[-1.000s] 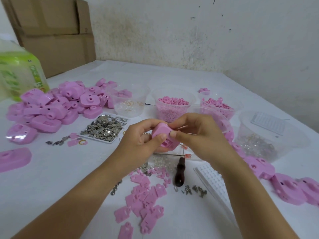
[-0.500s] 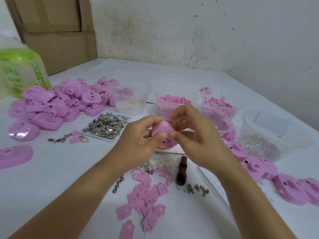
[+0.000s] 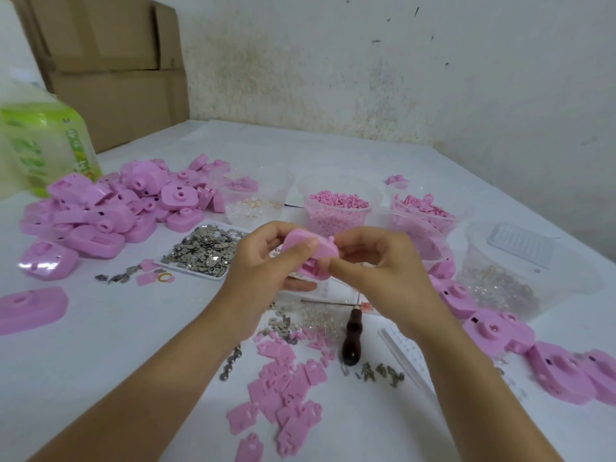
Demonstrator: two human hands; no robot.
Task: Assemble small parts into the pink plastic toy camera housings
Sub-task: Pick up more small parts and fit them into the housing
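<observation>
One housing in hand: small-part fitting under way

Far left of the worktop: heap of pink housings, loose and overlapping; I judge these the stock to be worked.

Next right: tray of small metal pieces, flat on the worktop, just left of my hands.

Centre, raised above the worktop:
- My left hand has its fingers curled round the pink housing, with the thumb laid across its top.
- My right hand meets it from the other side, thumb and forefinger pinching the housing's right edge.
- Whether a small part sits under those fingertips I cannot tell; it is hidden.

Behind the hands:
- cup of rings
- cup of pink pellets
- cup of pink pieces

Below the hands:
- scatter of flat pink plates
- dark-handled awl, lying untouched

Right:
- row of further housings
- clear tub, beyond the row

Step in hand, by my judgement: seating one part into this single housing, with most of the heap left to do.

Next move calls for a steady hold from the left fingers and a firm, square press from the right fingertips until the part sits. The housing then goes down apart from the heap, and a fresh one is taken.
</observation>
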